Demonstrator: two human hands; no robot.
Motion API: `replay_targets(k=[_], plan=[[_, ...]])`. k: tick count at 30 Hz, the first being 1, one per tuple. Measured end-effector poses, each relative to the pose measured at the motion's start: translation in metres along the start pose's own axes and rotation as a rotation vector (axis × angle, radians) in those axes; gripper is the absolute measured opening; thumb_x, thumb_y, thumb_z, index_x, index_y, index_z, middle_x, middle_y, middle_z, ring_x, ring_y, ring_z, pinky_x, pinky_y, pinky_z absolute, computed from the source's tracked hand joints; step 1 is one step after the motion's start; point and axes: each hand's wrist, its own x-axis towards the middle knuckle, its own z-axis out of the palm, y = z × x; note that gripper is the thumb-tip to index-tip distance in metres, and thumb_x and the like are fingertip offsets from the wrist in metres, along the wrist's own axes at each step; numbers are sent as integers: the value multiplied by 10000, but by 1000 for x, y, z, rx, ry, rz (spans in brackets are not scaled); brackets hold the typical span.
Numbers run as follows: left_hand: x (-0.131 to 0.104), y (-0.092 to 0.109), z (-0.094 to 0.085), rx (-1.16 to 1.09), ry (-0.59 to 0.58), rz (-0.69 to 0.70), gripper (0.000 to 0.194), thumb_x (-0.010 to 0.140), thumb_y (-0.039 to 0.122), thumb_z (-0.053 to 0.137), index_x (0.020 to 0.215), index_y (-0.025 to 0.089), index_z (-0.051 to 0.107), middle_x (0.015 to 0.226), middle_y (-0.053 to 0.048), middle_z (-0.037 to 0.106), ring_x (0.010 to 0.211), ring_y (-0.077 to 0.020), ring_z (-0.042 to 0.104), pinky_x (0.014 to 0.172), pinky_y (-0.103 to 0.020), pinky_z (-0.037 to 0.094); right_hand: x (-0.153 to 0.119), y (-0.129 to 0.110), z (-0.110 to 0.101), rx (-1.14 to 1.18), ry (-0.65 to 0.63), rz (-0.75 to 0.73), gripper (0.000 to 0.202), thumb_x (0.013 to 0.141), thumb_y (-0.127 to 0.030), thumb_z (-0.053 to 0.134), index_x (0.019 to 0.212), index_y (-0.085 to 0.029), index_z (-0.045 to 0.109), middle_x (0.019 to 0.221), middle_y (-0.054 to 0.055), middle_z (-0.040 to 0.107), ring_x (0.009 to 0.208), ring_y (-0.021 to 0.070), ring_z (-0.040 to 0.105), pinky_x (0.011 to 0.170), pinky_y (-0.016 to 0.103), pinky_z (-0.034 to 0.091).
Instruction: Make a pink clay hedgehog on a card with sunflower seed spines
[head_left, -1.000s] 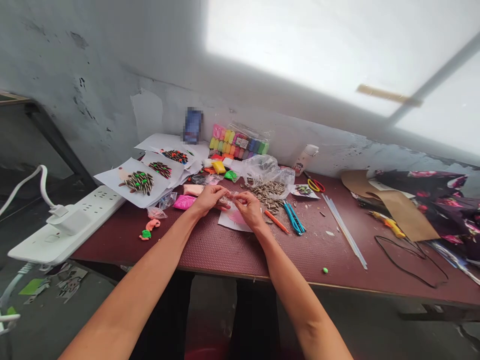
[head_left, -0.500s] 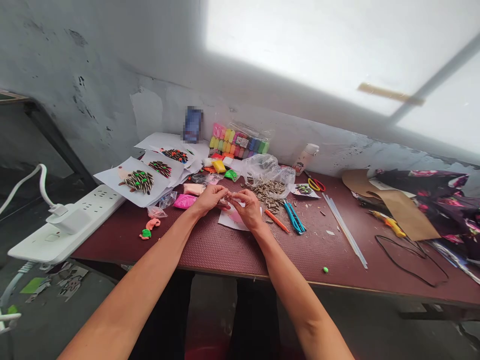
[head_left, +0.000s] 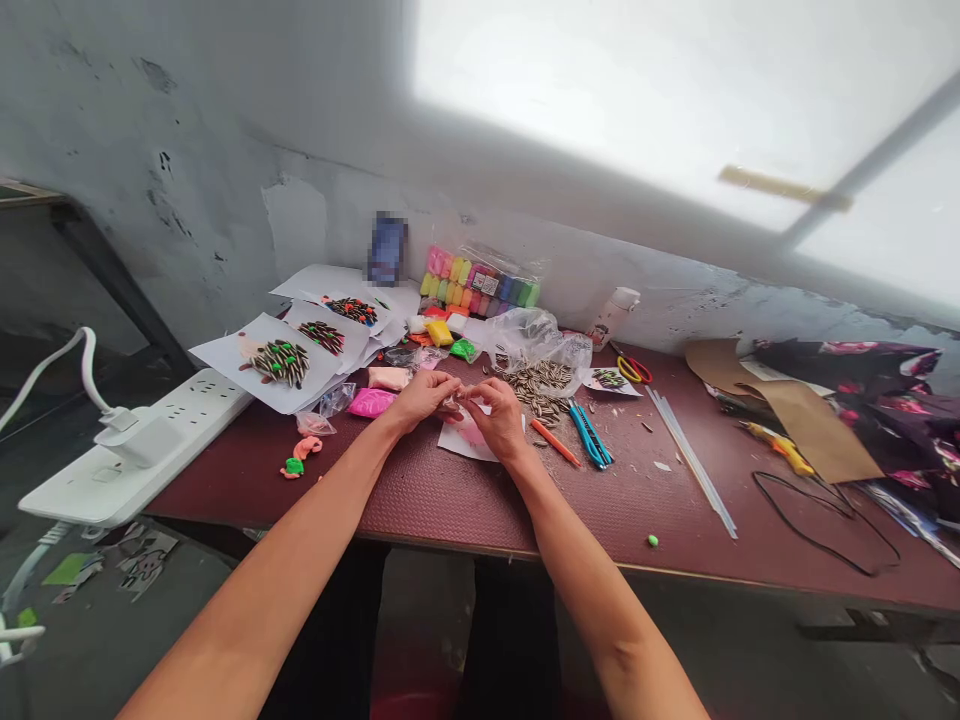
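We record washed-out glare at upper right and a dim floor (head_left: 135, 640). We note stretched edges and one pixelated patch (head_left: 387, 250).

A makeshift craft corner: seeds (head_left: 536, 378) and coloured clay packs (head_left: 455, 280) lie beyond the right grip (head_left: 496, 416), seed-covered pictures (head_left: 279, 362) left of the left grip (head_left: 421, 400), a peeling wall (head_left: 217, 180) beyond both.
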Motion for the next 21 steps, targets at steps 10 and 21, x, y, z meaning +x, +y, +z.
replay_targets(k=[10,21], plan=[[0,-3,-1,90,-44,-18,287,931,393,614,816,130,621,614,-13,671,523,-176,696,445,-225,532,-1,1,3,-68,-45,-76,120,931,-286,667,919,-268,785,835,30,634,816,174,566,773,303,443],[6,-8,-3,34,-114,24,289,876,355,708,1031,117,652,730,-35,719,571,-161,697,533,-264,582,-1,-3,3,-220,-27,-100,138,946,-262,628,860,-233,732,834,43,636,811,192,539,775,313,426]])
